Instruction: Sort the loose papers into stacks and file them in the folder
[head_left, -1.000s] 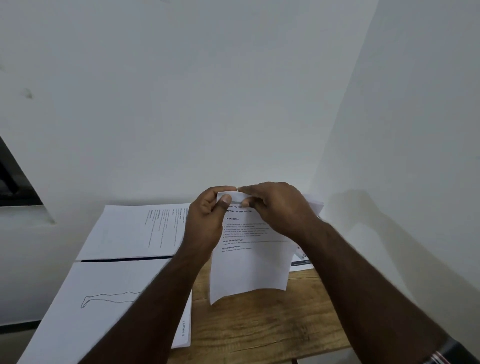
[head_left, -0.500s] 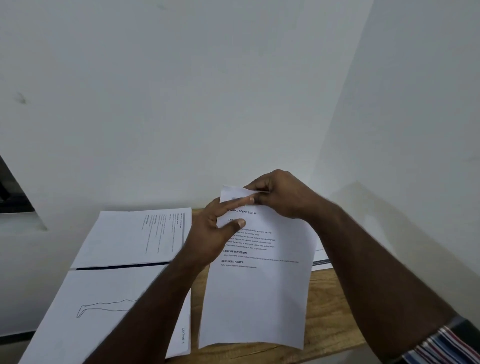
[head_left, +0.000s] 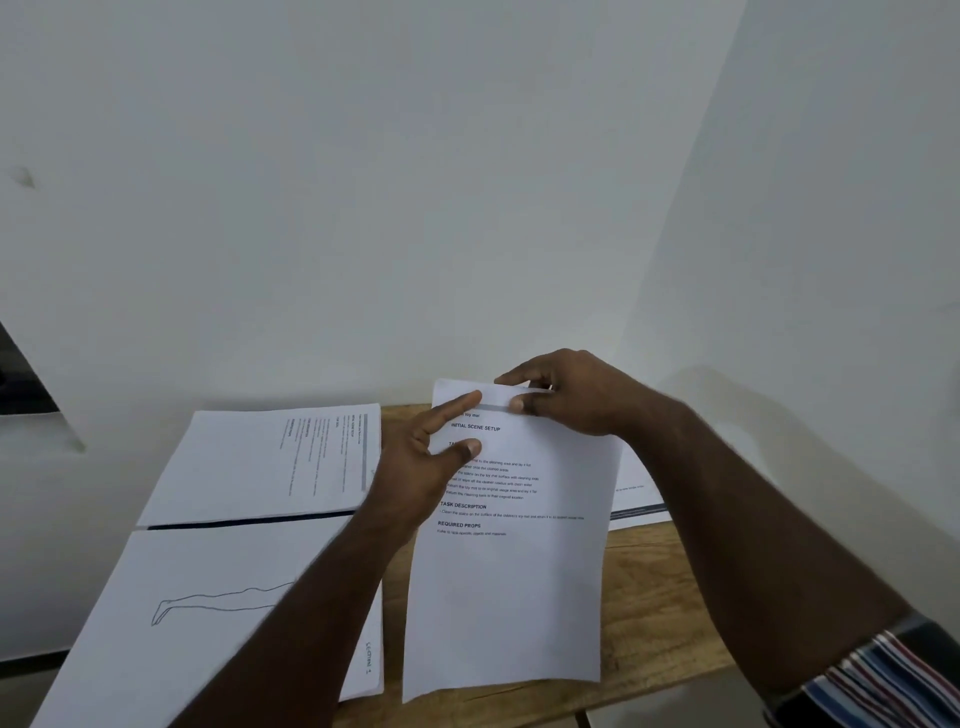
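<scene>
White walls behind; wooden surface below. Head view: a sheet is pinched at its top edge by the right hand, steadied by the flat-fingered left hand. Sorting step judged underway; placement on a matching stack needed next. Two stacks counted left, one pile right. Folder not identified.

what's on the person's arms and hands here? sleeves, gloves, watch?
Both forearms are bare. The left hand and right hand wear no gloves, and no rings show. A striped sleeve, blue, white and red, shows on the right upper arm. No left sleeve in view.
</scene>
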